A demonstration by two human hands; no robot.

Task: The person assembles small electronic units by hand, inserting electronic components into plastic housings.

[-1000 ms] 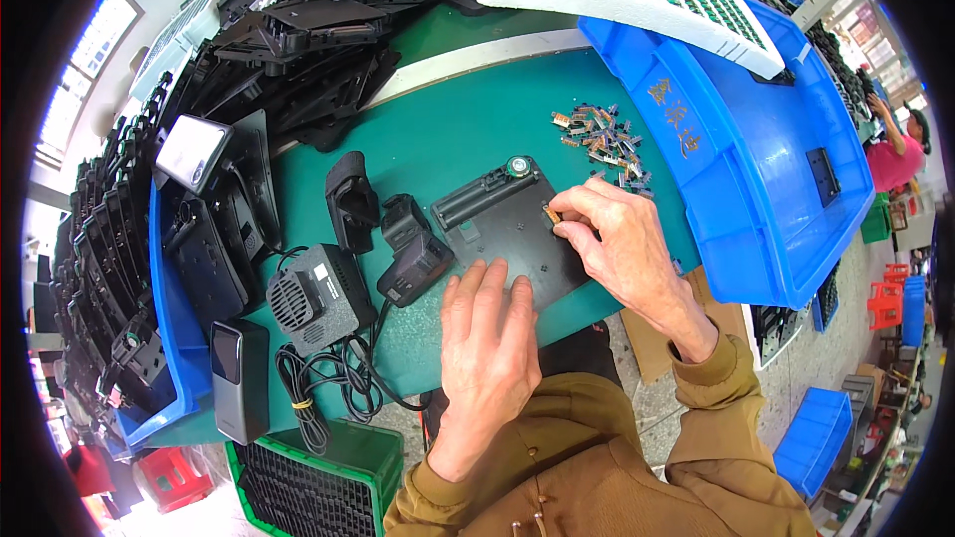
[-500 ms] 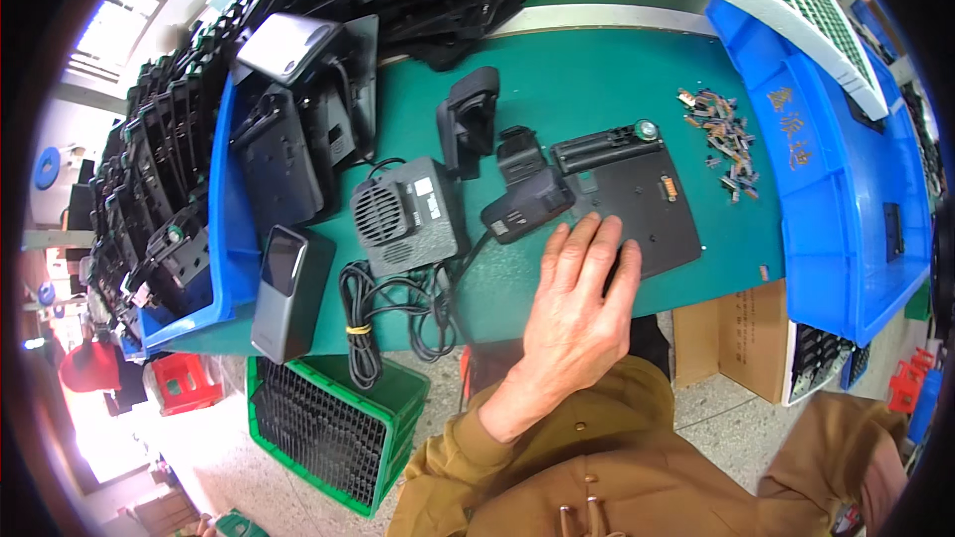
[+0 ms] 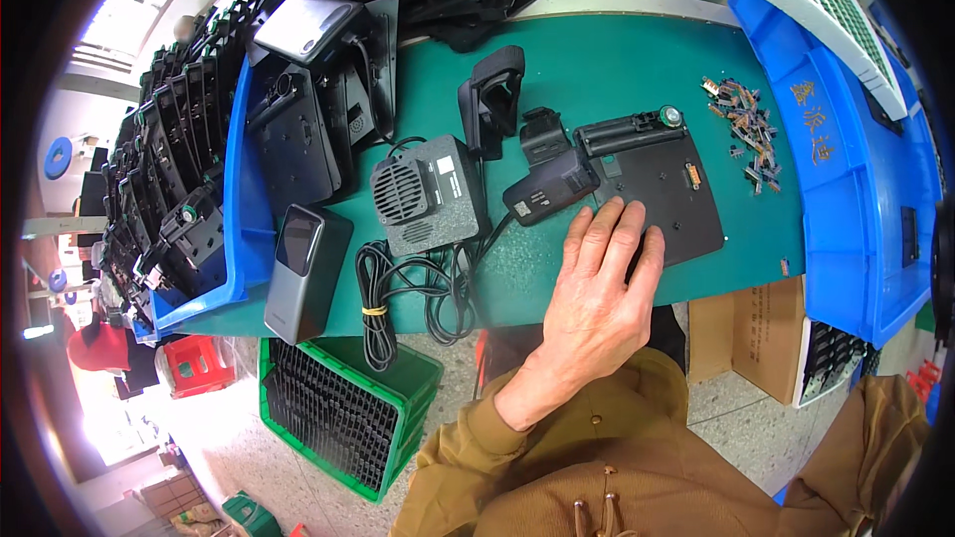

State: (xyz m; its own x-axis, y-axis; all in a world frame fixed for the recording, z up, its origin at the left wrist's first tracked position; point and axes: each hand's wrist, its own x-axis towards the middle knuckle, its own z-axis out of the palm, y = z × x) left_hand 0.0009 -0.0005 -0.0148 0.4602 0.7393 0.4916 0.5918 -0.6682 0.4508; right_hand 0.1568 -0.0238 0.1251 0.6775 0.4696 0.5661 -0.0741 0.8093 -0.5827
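Observation:
My left hand (image 3: 599, 293) lies with its fingers stretched out on the near left edge of a flat black plastic panel (image 3: 667, 201). The thumb sits apart from the fingers, on the panel too. Along the panel's far edge runs a black rod-like part with a round greenish end (image 3: 670, 117). A small orange-and-metal component (image 3: 693, 175) sits on the panel's right side. Just beyond my fingertips, a black device on a cable (image 3: 550, 186) touches the panel's left side. My right hand is out of view; only the right sleeve (image 3: 860, 447) shows.
Small loose components (image 3: 746, 129) lie in a pile at the right, before a blue bin (image 3: 846, 189). Leftward are a black vented box (image 3: 428, 194), coiled cable (image 3: 378, 308), grey power bank (image 3: 306, 273), black stand (image 3: 492, 99) and a blue crate (image 3: 237, 199) of black panels.
The view has shifted slightly, so the whole bench appears a little farther right and higher. My left hand stays on the panel. The right forearm has gone further out of view.

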